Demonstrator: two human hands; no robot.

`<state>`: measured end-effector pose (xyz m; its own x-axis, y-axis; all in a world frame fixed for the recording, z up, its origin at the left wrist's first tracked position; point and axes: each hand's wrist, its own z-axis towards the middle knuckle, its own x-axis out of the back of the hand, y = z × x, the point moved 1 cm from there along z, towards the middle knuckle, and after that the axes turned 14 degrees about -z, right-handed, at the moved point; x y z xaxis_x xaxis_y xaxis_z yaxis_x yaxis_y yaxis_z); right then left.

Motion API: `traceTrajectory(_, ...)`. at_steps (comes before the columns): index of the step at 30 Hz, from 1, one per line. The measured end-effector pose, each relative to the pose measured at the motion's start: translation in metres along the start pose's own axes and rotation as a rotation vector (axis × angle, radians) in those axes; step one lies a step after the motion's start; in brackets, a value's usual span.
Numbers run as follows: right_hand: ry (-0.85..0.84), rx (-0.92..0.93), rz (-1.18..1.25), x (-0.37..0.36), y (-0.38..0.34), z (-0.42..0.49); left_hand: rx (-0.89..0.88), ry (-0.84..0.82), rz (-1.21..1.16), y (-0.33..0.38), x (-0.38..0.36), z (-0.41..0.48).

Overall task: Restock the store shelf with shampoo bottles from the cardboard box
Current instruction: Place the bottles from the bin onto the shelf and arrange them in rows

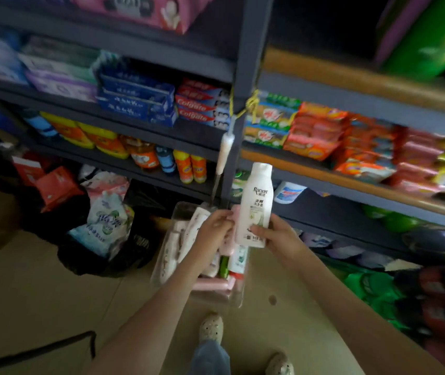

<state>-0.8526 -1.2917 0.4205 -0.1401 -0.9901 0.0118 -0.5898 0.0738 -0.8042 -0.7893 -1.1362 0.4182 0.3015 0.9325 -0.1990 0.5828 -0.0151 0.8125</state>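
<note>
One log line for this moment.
right hand grips white shampoo bottle upright | left hand at its side, grip unclear | box holds more bottles

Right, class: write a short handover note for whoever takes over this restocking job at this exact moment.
Right hand grips the white shampoo bottle low down, upright above the box.
Left hand is beside it, against a pink bottle; grip unclear.
More bottles lie in the box on the floor.
Done: one bottle lifted out.
Left: place it on the shelf, then the rest.
</note>
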Motion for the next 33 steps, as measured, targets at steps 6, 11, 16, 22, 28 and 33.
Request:
traceTrajectory(6, 0.095, 0.246, -0.081, 0.08, -0.071, -0.094, -0.165, -0.171, -0.05, 0.088, -0.115, -0.067)
traceTrajectory(11, 0.208, 0.505, -0.181, 0.147, -0.141, -0.187, -0.404, -0.276, 0.016, 0.163, -0.204, -0.123)
traceTrajectory(16, 0.33, 0.764, -0.264, 0.192, -0.209, -0.263, -0.657, -0.389, 0.101, 0.238, -0.271, -0.18)
traceTrajectory(22, 0.47, 1.005, -0.294, 0.223, -0.279, -0.31, -1.005, -0.503, 0.26, 0.306, -0.316, -0.219)
traceTrajectory(28, 0.622, 1.173, -0.315, 0.246, -0.34, -0.316, -1.295, -0.497, 0.363, 0.369, -0.343, -0.212)
traceTrajectory(33, 0.709, 1.178, -0.449, 0.264, -0.395, -0.295, -1.435, -0.457, 0.415, 0.413, -0.352, -0.189)
